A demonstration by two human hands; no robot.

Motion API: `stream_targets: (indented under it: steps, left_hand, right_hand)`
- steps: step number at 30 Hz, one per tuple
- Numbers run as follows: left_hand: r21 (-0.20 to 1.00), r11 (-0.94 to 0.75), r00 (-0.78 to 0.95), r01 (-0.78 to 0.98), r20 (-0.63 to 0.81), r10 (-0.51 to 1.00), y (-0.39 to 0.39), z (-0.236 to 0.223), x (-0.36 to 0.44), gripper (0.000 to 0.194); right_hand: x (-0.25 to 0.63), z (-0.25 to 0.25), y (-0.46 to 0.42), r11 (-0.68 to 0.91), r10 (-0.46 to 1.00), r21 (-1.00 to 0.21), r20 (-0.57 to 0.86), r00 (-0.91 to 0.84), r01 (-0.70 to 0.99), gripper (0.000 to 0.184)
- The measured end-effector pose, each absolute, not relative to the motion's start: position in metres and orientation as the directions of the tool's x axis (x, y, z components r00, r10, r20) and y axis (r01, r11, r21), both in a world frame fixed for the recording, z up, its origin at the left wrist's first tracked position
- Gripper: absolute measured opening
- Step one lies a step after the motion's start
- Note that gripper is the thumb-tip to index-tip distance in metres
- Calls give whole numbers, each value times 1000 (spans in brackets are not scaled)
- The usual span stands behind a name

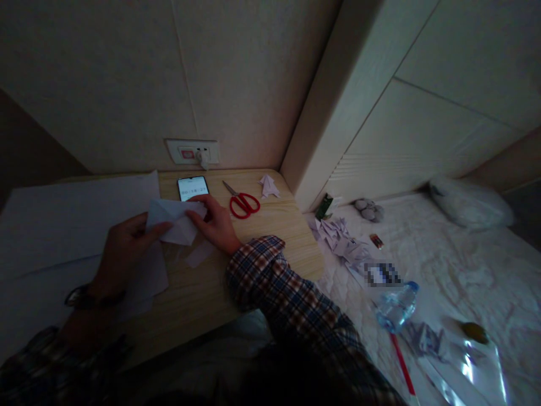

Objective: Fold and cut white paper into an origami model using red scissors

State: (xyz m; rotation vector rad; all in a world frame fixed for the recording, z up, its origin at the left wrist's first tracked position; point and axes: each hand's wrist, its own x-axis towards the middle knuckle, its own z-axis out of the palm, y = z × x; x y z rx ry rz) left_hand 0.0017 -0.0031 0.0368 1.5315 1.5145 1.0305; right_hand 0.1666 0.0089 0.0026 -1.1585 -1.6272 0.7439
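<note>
Fingers of the left hand (122, 248) pinch the paper (171, 217) at its left end, the thumb laid flat over the near face; those of the right hand (217, 225) grip its right end, thumb on top and index finger along the far edge. The paper is held just above the table (291, 231), nearer its far side than its near edge. Creases cross its face and layers overlap, so the folding is judged to be partway along: a compact, angular form is made, but it shows none of the narrow limbs seen on the paper figure (267, 186), and any such shaping appears to be left. The long axis runs from left to right across the person's front; one corner points toward the person, and the right tip is partly covered by fingers, so its exact shape cannot be told. Just beyond the paper lies the phone (193, 185), screen up; a scrap (199, 254) rests below the right hand. Large sheets (63, 225) spread under and beside the left forearm. To the right are the scissors (243, 204), red handles toward the person, then the paper figure near the far right corner. Farther right, the bed (443, 242) bears folded papers (342, 242) and a bottle (397, 307).
</note>
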Motion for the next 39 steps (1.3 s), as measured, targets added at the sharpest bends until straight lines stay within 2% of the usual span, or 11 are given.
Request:
stream_targets:
  steps: [7,13,21,25,27,29,32,35,39]
  left_hand:
    - [917,-57,-17,394,70,997,-4,39,3,29]
    - [961,-49,23,274,44,999,-3,34,1,31]
    - [981,-49,54,190,39,998,-1,26,-5,36]
    - [975,-72,55,210,61,997,0,21,-7,34]
    - [971,-102,49,215,94,994,2,20,-9,28]
    - [971,-132,37,201,127,991,3,20,-10,21]
    - [979,-154,-19,136,158,987,4,22,-12,26]
    - [998,-49,-103,-26,46,994,4,20,-11,34]
    - [954,136,-14,-268,-145,989,5,15,-7,43]
  right_hand:
    - [165,1,11,369,928,-868,360,-92,332,25]
    - [164,5,8,371,927,-885,370,-60,281,22]
    - [165,1,12,277,960,-960,273,-68,52,17]
    - [166,0,12,253,966,-967,251,-53,28,18]
    - [167,2,11,292,955,-955,289,-60,47,14]
    - [168,6,10,393,919,-916,388,-71,76,11]
    - [171,12,8,574,818,-807,572,-58,137,13]
    - [173,16,7,627,771,-749,637,-29,215,17]
    - [172,17,6,584,800,-778,599,-4,232,20]
